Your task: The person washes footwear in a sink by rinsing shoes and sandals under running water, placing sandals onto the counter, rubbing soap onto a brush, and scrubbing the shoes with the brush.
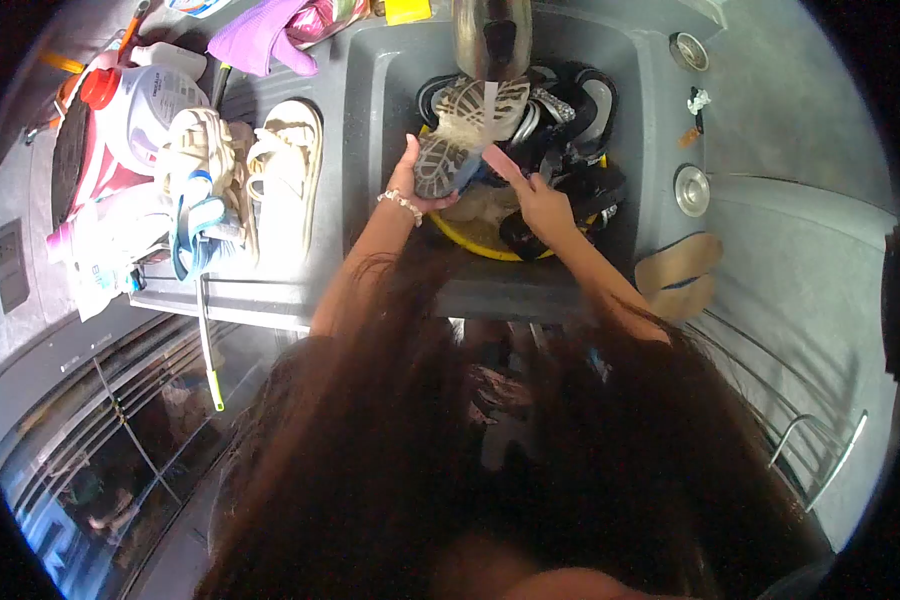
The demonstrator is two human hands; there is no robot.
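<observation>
Under the metal faucet (492,40), a shoe (443,166) is held with its patterned grey and off-white sole facing up. My left hand (416,183), with a beaded bracelet on its wrist, grips the shoe's near end. My right hand (544,205) is closed around a pink brush (503,163), whose end is beside the sole; its bristles are hidden. Water appears to run from the faucet onto the shoe. Below is a yellow basin (470,244) with murky water and dark footwear (570,190), inside the grey sink (365,150).
Light sandals (292,160) and blue-strapped footwear (202,222) lie left of the sink, near a white jug (155,105) with a red cap. A purple glove (255,40) is behind. Tan flip-flops (678,265) and metal strainers (691,190) sit at right.
</observation>
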